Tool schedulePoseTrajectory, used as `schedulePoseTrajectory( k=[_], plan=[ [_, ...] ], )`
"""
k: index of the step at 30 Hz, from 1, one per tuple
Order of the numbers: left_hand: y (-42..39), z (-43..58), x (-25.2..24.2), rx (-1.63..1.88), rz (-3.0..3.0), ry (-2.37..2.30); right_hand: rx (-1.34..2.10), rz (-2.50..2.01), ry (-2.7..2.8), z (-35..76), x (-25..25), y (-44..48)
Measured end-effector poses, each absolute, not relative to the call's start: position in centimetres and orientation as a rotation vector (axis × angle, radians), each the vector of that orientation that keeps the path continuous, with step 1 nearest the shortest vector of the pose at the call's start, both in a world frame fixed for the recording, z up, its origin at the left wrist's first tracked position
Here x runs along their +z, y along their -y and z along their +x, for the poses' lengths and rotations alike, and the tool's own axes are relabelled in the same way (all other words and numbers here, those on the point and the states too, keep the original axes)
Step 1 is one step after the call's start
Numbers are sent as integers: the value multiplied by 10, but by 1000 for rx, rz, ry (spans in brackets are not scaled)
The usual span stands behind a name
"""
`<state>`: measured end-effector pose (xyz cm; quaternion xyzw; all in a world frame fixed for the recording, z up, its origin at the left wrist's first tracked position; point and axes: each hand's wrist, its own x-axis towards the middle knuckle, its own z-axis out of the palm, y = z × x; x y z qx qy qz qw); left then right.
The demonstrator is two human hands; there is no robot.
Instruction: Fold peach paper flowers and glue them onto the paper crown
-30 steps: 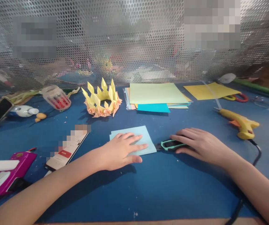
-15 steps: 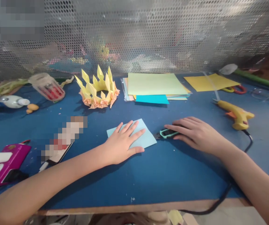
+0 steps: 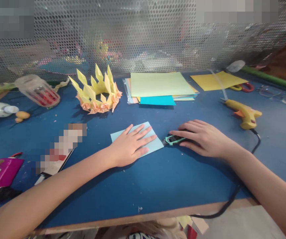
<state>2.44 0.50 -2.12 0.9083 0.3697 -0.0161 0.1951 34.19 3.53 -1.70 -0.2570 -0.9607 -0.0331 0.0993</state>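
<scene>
My left hand point(image 3: 130, 146) lies flat with fingers spread on a light blue sheet of paper point(image 3: 147, 127), pressing it to the blue table. Right of the paper, my right hand point(image 3: 200, 137) is wrapped round a black and mint-green box cutter point(image 3: 174, 139). Its blade points left and meets, or comes very near, the paper's right corner. Palm and fingers cover the rear of the cutter.
Behind stand a yellow and peach paper crown point(image 3: 96, 94) and stacked coloured paper point(image 3: 160, 84). A yellow glue gun point(image 3: 244, 113) lies right, its black cord point(image 3: 229, 204) crossing under my right forearm. A jar point(image 3: 39, 91), a phone-like object point(image 3: 55, 164) and a magenta tool point(image 3: 3, 176) are left.
The view has shifted slightly, so most things appear a little further left and higher. My left hand stays spread on the paper, and my right hand still grips the box cutter.
</scene>
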Motion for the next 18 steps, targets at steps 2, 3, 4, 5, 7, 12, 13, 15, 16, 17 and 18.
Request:
schedulePoseTrajectory(
  k=[2,3,4,5,7,12,13,15,16,17,18],
  plan=[
    [-5,24,-22,-41,2551,-1039,-103,-754,2850,341,-16,-35],
    [-5,24,-23,-38,2556,-1041,-111,-753,2852,341,-16,-35],
    [-4,24,-24,-35,2563,-1042,-121,-752,2850,341,-16,-35],
    [-4,24,-24,-33,2569,-1042,-134,-752,2846,341,-16,-35],
    [-4,24,-25,-34,2579,-1042,-164,-753,2831,340,-17,-35],
    [-4,24,-25,-40,2568,-1050,-195,-748,2807,338,-16,-34],
    [-4,24,-25,-37,2564,-1050,-198,-745,2804,338,-16,-34],
    [-4,24,-25,-27,2560,-1049,-206,-741,2798,337,-15,-33],
    [-4,24,-25,-19,2560,-1049,-211,-737,2796,337,-15,-32],
    [-4,23,-25,-13,2559,-1050,-215,-732,2796,336,-14,-32],
    [-4,23,-25,-7,2557,-1051,-220,-727,2796,336,-14,-31]
  ],
)
